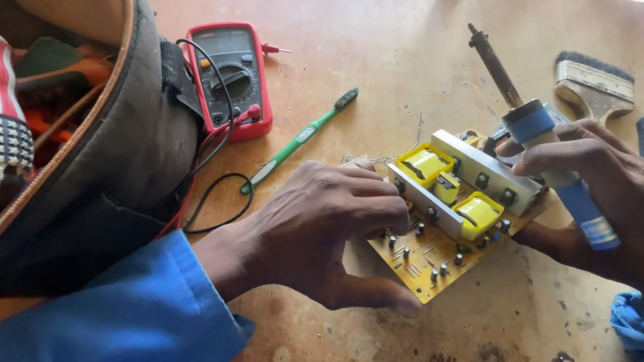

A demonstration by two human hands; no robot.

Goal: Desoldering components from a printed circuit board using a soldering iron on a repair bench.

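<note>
Worn, stained wooden tabletop (pixel 372 39) fills frame. Left hand (pixel 318 231) at centre, fingers curled, thumb under near edge, gripping yellow circuit board (pixel 420 261). Board lies right of centre, long axis running lower left to upper right; yellow-taped transformers and grey metal heat-sink bars on top. Right hand (pixel 622 196) at right edge closed around soldering iron (pixel 541 137), blue handle, dark metal tip pointing to upper left, away from board. Red multimeter (pixel 231 79), green toothbrush (pixel 299 138), paintbrush (pixel 594 87), dark tool bag (pixel 106 167) around.
</note>
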